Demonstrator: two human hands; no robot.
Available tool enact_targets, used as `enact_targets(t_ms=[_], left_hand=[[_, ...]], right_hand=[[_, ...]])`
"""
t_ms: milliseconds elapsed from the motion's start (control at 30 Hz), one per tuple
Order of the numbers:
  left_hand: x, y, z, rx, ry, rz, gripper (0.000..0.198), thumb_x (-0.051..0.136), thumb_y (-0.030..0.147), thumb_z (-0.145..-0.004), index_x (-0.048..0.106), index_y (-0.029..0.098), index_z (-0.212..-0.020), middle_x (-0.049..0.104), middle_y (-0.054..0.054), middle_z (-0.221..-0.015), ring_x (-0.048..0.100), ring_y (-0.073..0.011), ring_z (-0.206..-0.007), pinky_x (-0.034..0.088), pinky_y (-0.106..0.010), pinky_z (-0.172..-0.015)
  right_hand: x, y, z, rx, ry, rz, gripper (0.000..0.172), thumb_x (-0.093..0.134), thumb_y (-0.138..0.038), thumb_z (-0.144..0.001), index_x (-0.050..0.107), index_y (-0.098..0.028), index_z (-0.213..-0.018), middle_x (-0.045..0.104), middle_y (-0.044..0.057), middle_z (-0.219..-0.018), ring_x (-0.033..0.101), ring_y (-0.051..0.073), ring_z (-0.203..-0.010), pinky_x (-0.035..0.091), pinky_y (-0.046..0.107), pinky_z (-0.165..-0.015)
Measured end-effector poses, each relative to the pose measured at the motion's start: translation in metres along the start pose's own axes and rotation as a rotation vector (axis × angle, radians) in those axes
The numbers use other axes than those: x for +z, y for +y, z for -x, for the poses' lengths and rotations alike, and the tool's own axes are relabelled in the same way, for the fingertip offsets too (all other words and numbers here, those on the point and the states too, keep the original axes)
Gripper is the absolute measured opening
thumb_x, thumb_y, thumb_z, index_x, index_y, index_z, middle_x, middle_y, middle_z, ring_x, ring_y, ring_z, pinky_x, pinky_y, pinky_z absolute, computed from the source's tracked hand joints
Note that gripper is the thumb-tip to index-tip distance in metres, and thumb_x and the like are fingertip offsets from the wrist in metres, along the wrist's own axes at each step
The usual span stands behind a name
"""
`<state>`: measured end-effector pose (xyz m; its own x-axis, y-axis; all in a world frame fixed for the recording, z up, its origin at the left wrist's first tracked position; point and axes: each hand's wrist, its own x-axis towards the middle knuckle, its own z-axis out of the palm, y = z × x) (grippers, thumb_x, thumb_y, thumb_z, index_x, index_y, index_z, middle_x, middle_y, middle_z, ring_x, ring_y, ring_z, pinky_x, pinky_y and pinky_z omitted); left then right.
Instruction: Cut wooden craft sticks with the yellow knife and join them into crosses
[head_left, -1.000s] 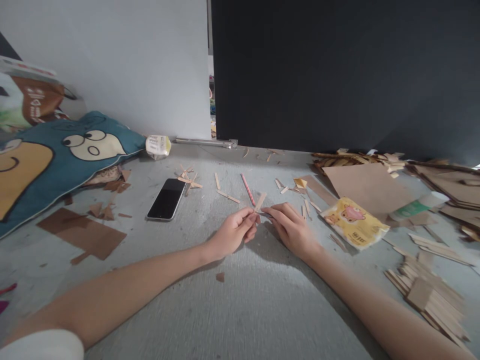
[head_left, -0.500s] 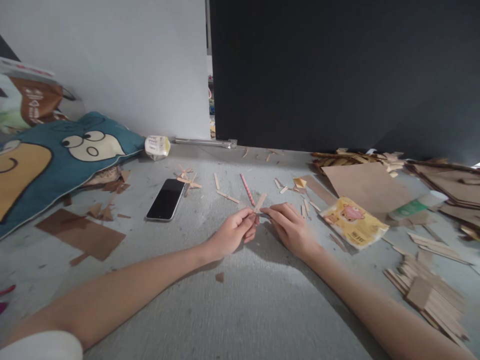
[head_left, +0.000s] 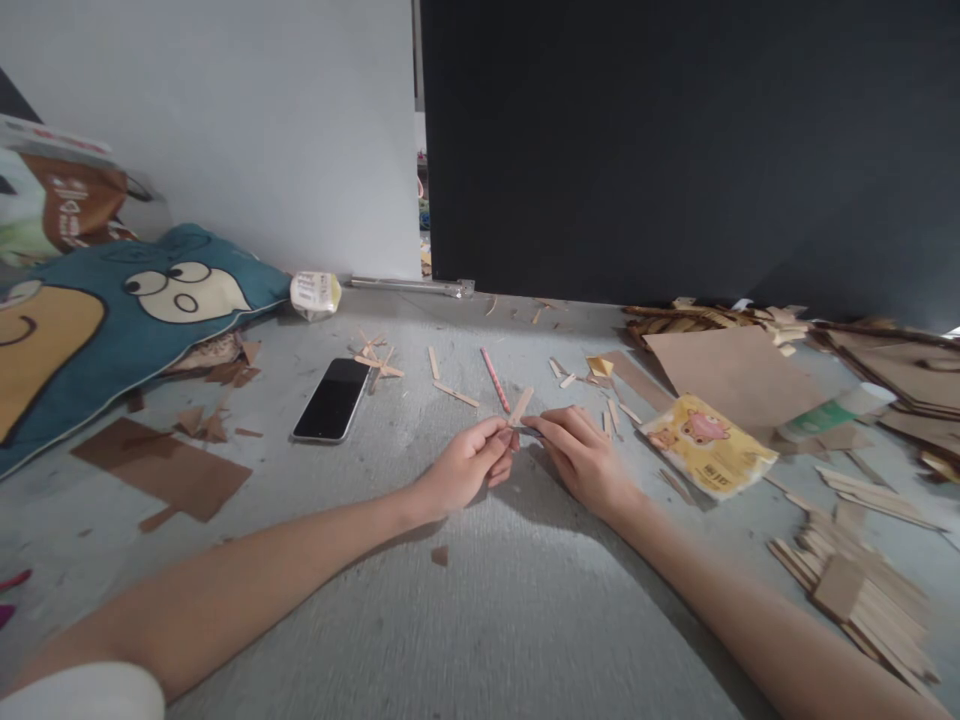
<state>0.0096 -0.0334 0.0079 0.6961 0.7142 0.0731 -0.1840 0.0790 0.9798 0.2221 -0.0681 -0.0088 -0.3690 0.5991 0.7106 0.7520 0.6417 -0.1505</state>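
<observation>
My left hand (head_left: 472,462) pinches a short flat wooden craft stick (head_left: 523,402), which sticks up past the fingertips. Close on its right, my right hand (head_left: 581,450) is closed on a thin, dark, blade-like tool (head_left: 534,432) whose tip reaches the stick at the left fingers. Most of that tool is hidden under the fingers, so its exact kind is unclear. Just beyond the hands lies a pink patterned pencil (head_left: 494,380). Two loose stick pieces (head_left: 455,394) rest to its left, and small star-shaped stick assemblies (head_left: 380,366) stand farther left.
A phone (head_left: 334,400) lies left of the hands, near brown cardboard (head_left: 165,468) and a blue cushion (head_left: 187,280). At right are a yellow packet (head_left: 709,445), a glue tube (head_left: 836,412), a cardboard sheet (head_left: 731,380) and a pile of craft sticks (head_left: 862,580).
Both hands stay almost in place. The tool in the right hand has shifted very slightly against the stick.
</observation>
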Motion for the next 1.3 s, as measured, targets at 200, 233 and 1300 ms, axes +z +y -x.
enact_targets(t_ms=[200, 233, 1300], left_hand=[[-0.001, -0.001, -0.001, 0.019, -0.028, 0.022, 0.039, 0.056, 0.056, -0.1, 0.052, 0.019, -0.091, 0.04, 0.008, -0.064, 0.037, -0.0087, -0.053, 0.031, -0.027, -0.056], [-0.001, -0.002, -0.001, 0.017, -0.026, 0.024, 0.039, 0.056, 0.056, -0.1, 0.052, 0.018, -0.091, 0.04, 0.008, -0.064, 0.038, -0.0086, -0.053, 0.031, -0.027, -0.056], [-0.006, -0.012, -0.004, 0.004, -0.008, -0.01, 0.047, 0.055, 0.065, -0.098, 0.051, 0.019, -0.087, 0.039, 0.008, -0.063, 0.036, -0.0082, -0.051, 0.03, -0.025, -0.052]], right_hand=[[-0.001, 0.0, 0.0, -0.01, -0.016, 0.009, 0.041, 0.045, -0.012, -0.107, 0.057, -0.026, -0.143, 0.068, 0.01, -0.105, 0.062, 0.024, -0.092, 0.051, 0.036, -0.079], [-0.001, 0.0, 0.0, -0.007, -0.015, 0.008, 0.041, 0.044, -0.012, -0.107, 0.058, -0.026, -0.143, 0.068, 0.01, -0.105, 0.062, 0.024, -0.092, 0.051, 0.036, -0.079], [0.0, 0.0, -0.001, 0.022, -0.062, -0.011, 0.04, 0.042, -0.018, -0.108, 0.061, -0.026, -0.141, 0.071, 0.011, -0.104, 0.064, 0.026, -0.092, 0.054, 0.039, -0.079]])
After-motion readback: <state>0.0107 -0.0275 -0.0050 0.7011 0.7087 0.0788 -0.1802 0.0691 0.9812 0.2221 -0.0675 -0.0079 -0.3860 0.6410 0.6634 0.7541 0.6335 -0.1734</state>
